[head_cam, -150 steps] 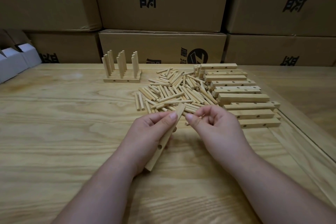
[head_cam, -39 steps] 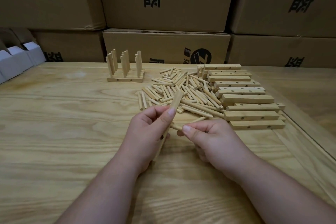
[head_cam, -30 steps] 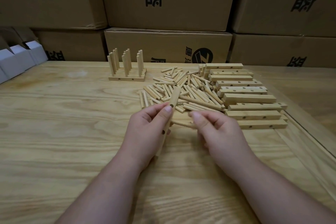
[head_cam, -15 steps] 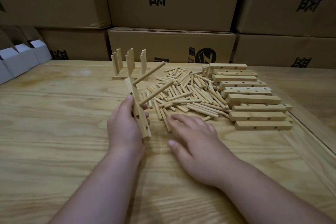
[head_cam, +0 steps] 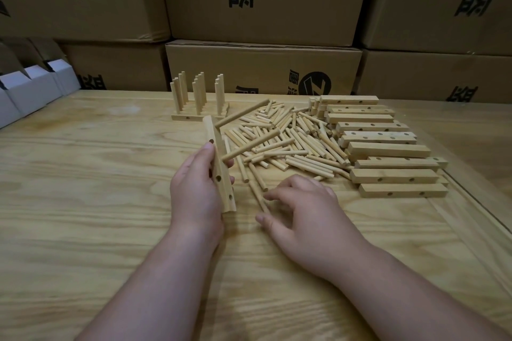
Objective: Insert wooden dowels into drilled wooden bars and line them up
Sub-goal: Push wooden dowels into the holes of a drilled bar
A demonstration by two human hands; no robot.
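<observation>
Cardboard boxes [head_cam: 263,69]: black Chinese chars upside down, e.g. 头盔, 公司; round logo [head_cam: 316,85]

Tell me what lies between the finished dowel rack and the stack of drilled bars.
In the head view, the pile of loose dowels covers the table between the finished dowel rack and the stack of drilled bars.

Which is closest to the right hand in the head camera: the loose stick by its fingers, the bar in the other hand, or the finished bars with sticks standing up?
1. Loose dowel, at the right hand's fingertips.
2. Held bar, just left, in the left hand.
3. Finished bars, far back, left.
</observation>
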